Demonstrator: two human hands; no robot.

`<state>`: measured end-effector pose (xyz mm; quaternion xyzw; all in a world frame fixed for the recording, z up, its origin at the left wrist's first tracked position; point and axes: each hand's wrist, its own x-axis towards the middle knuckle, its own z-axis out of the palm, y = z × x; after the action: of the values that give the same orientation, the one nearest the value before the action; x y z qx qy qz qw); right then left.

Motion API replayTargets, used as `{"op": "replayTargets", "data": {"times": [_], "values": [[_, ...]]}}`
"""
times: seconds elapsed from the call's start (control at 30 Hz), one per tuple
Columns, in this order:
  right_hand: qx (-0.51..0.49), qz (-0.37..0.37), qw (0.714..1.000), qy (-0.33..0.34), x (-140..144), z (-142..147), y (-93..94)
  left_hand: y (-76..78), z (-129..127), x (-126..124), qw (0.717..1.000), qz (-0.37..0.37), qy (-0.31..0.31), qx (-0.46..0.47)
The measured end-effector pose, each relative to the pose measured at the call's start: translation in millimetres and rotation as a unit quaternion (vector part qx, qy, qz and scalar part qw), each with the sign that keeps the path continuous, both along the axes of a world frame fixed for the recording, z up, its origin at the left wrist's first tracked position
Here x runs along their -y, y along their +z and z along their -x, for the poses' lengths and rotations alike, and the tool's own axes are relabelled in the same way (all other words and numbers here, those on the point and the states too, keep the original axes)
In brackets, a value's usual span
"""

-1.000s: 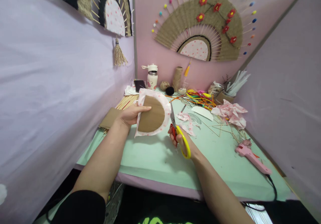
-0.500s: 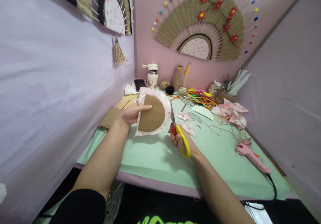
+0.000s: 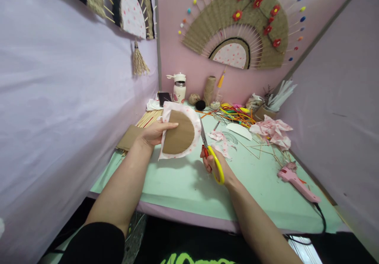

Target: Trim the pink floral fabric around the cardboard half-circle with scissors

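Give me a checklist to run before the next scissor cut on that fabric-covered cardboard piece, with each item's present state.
1. Left hand grips the cardboard half-circle at its straight edge: ok.
2. Left fingers away from the blades: ok, they sit on the side opposite the scissors.
3. Right hand has its grip in the yellow handle: ok.
4. Blades meet the dotted fabric rim on the curved side: ok.
5. Blades open or closed: cannot tell.
6. Table under the piece is bare; fabric scraps and glue gun lie off to the right: ok.
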<state>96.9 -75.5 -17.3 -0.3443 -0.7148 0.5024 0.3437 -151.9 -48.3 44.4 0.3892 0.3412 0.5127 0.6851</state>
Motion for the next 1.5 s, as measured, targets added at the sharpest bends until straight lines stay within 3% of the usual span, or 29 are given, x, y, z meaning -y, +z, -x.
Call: {"op": "replayTargets", "data": {"times": [0.6, 1.07, 1.5], "values": [[-0.006, 0.04, 0.998, -0.053, 5.5, 5.0, 9.8, 3.6, 7.3, 3.1, 1.0, -0.01, 0.007, -0.017], [0.042, -0.04, 0.998, 0.007, 2.2, -0.7, 8.1, 4.9, 5.9, 6.1, 1.0, 0.011, 0.006, -0.025], [0.059, -0.05, 0.997, 0.03, 2.2, -2.2, 6.5, -0.1, 7.1, 1.6, 0.999, -0.008, 0.005, -0.05]]}}
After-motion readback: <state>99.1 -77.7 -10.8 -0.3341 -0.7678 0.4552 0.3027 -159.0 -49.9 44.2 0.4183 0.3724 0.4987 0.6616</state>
